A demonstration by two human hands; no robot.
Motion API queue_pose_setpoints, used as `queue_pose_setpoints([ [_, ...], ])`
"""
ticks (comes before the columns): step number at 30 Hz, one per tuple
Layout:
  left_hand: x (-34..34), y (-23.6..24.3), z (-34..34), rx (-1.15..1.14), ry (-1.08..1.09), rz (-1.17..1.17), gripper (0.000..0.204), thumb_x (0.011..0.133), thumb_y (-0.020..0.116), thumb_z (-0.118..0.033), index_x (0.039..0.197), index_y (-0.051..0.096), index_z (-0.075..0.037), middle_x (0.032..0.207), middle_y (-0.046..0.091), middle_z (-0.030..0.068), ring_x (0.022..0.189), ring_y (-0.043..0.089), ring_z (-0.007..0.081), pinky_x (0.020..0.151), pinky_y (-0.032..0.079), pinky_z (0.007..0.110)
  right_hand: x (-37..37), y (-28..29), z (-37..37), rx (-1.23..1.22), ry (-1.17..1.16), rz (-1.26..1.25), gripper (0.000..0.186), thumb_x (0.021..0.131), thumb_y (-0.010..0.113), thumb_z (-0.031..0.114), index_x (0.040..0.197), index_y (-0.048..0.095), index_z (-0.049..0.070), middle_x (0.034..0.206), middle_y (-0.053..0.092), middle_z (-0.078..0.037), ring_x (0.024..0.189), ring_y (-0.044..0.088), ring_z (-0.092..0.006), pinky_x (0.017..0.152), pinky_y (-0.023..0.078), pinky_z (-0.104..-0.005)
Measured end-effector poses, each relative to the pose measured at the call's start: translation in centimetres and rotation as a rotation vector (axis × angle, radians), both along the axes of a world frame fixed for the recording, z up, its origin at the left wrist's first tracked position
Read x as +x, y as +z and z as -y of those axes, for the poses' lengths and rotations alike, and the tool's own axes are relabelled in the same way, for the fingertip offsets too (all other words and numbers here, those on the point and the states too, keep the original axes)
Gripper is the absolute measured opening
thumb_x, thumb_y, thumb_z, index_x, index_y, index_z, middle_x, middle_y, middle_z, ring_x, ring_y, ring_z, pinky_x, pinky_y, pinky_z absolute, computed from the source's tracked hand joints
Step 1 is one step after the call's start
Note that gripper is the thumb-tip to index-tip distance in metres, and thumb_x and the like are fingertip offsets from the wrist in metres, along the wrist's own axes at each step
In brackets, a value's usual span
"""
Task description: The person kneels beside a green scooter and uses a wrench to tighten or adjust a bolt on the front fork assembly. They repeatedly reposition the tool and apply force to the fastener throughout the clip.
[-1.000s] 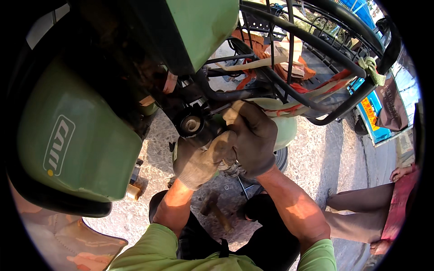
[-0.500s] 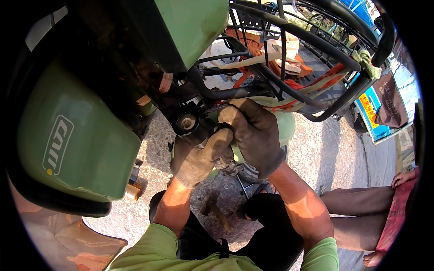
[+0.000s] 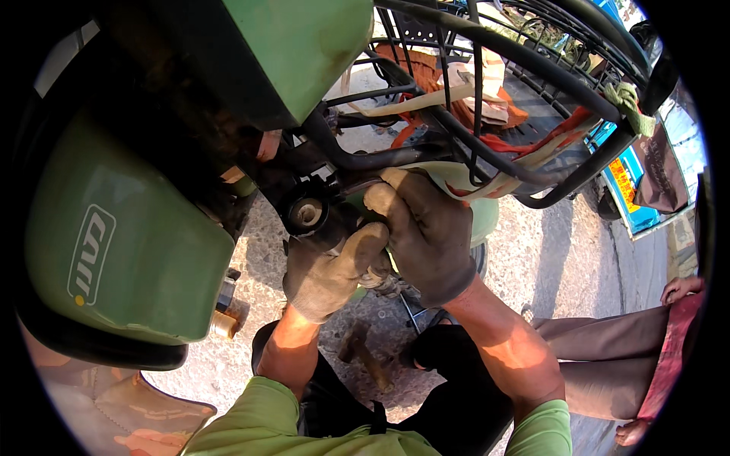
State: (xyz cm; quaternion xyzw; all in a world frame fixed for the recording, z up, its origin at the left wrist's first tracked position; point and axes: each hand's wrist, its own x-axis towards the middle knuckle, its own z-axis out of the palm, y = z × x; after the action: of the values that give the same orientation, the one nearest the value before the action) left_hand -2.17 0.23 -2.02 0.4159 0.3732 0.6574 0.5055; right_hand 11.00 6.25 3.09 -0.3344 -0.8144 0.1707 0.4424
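Both my hands wear grey work gloves. My left hand (image 3: 327, 270) is closed on the lower side of a black cylindrical housing (image 3: 308, 214) with a round bore, its thumb bent across the front. My right hand (image 3: 418, 232) is curled just right of it, fingertips near the black metal; what it grips is hidden. A black bent tube (image 3: 361, 158) runs above the housing, among the vehicle's green panels (image 3: 129, 235). Below my hands, worn metal fittings (image 3: 380, 277) show in part.
A hammer (image 3: 369, 357) lies on the concrete between my legs. A black wire basket (image 3: 559, 83) holding orange cloth overhangs at upper right. A camouflage seat or cover (image 3: 114, 403) sits lower left. Another person's legs (image 3: 608, 368) are at right; a blue cart (image 3: 623, 186) stands behind.
My view has shifted slightly, so the housing sits further left in the picture. My right hand and forearm have moved a little right relative to my left hand, which keeps its grip.
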Motion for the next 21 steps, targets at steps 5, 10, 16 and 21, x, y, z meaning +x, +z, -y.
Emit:
queue_pose_setpoints([
  [5, 0.0, -0.7, -0.3, 0.058, 0.134, -0.248, 0.015, 0.088, 0.068, -0.008, 0.103, 0.068, -0.004, 0.089, 0.069, 0.0058, 0.079, 0.067, 0.0166, 0.068, 0.053, 0.030, -0.4, 1.5, 1.0, -0.305, 0.006, -0.062, 0.015, 0.092, 0.060, 0.014, 0.096, 0.067, 0.001, 0.074, 0.065, -0.010, 0.067, 0.067, -0.0208, 0.060, 0.050, -0.0334],
  [10, 0.1, 1.3, 0.2, 0.046, 0.112, -0.174, 0.009, 0.089, 0.065, -0.006, 0.096, 0.068, -0.001, 0.078, 0.066, 0.0051, 0.068, 0.065, 0.0139, 0.058, 0.050, 0.027, -1.0, 1.6, 1.2, -0.528, 0.092, -0.238, 0.020, 0.095, 0.059, 0.018, 0.091, 0.064, -0.002, 0.070, 0.064, -0.006, 0.055, 0.060, -0.0110, 0.053, 0.047, -0.0294],
  [16, -0.2, 0.7, -0.2, 0.093, -0.051, 0.133, 0.029, 0.093, 0.064, -0.018, 0.110, 0.061, 0.005, 0.072, 0.065, 0.0078, 0.055, 0.061, 0.0131, 0.049, 0.048, 0.023, -1.1, 1.1, 1.4, -0.663, 0.085, -0.299, 0.030, 0.097, 0.055, 0.026, 0.094, 0.064, -0.003, 0.071, 0.062, -0.005, 0.064, 0.058, -0.0134, 0.061, 0.047, -0.0292],
  [21, 0.0, 1.1, 0.0, 0.112, -0.101, 0.189, 0.021, 0.091, 0.064, -0.012, 0.105, 0.062, 0.003, 0.079, 0.065, 0.0039, 0.062, 0.060, 0.0096, 0.049, 0.044, 0.025, -1.5, 1.9, 2.1, -0.784, -0.052, -0.220, 0.044, 0.099, 0.054, 0.040, 0.104, 0.063, -0.003, 0.075, 0.062, -0.006, 0.068, 0.055, -0.0099, 0.064, 0.046, -0.0274],
])
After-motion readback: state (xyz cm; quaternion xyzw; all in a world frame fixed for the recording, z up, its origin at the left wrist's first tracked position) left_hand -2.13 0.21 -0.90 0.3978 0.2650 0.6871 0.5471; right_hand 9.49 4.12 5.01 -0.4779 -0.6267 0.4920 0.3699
